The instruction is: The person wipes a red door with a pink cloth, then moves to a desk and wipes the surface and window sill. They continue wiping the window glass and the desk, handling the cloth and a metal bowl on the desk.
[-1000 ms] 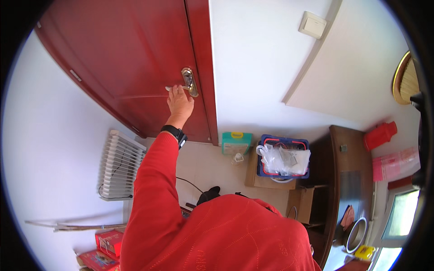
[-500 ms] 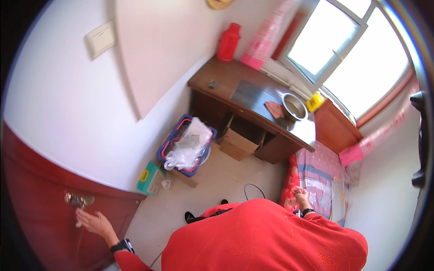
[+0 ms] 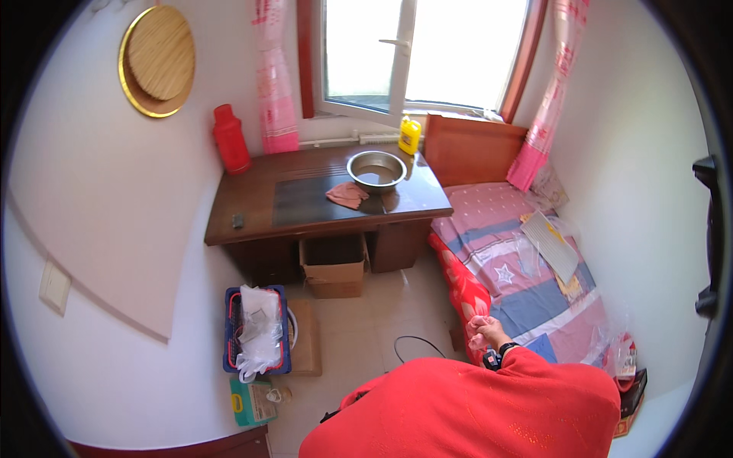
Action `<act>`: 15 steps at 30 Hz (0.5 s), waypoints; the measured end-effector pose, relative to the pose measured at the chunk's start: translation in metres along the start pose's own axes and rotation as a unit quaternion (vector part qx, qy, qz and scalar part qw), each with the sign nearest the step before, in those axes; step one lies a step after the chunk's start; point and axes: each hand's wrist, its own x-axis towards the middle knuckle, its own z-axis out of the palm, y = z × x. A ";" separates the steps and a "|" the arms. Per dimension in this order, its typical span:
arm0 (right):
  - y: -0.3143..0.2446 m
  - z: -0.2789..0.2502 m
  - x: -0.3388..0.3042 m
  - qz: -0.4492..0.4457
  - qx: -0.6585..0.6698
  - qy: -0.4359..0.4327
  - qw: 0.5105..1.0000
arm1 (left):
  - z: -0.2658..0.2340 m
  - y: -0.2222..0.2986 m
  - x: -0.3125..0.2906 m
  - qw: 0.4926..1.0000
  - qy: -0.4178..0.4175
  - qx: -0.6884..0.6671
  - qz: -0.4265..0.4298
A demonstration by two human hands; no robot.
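Beside the red edge of the bed, my right hand [image 3: 489,331] is held in front of my body with its fingers curled in. Something pinkish shows at the fingers, too small to make out. A black band circles that wrist. My left hand is out of the picture. On the brown desk [image 3: 252,183] ahead stands a round metal basin [image 3: 376,185] with water in it, and a crumpled pink cloth [image 3: 347,195] lies just left of it.
A yellow bottle [image 3: 410,136] and a red thermos flask [image 3: 230,140] stand on the desk. Below are an open cardboard box [image 3: 333,282], a blue basket [image 3: 281,359] with white plastic bags and a teal box [image 3: 248,403]. The bed [image 3: 489,221] fills the right side.
My view has swung left to right, away from the red door, and now faces desk and window. My left hand, earlier by the door handle, has left the picture. My right hand stays curled.
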 end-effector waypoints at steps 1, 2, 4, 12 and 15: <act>0.006 -0.008 -0.003 -0.008 0.002 0.004 1.000 | 0.001 0.000 0.004 0.998 0.007 -0.058 0.017; 0.011 -0.015 -0.006 -0.015 -0.001 0.015 1.000 | 0.002 0.000 0.007 0.991 0.026 -0.120 0.047; 0.018 -0.029 -0.010 -0.009 0.014 0.004 1.000 | 0.004 0.002 0.013 0.993 -0.072 -0.083 -0.029; 0.018 -0.053 -0.023 0.014 0.044 0.015 0.999 | 0.002 0.018 0.008 0.978 -0.189 -0.007 -0.092; 0.013 -0.054 -0.035 0.001 0.056 0.034 0.998 | 0.011 0.030 0.004 0.976 -0.200 -0.016 -0.078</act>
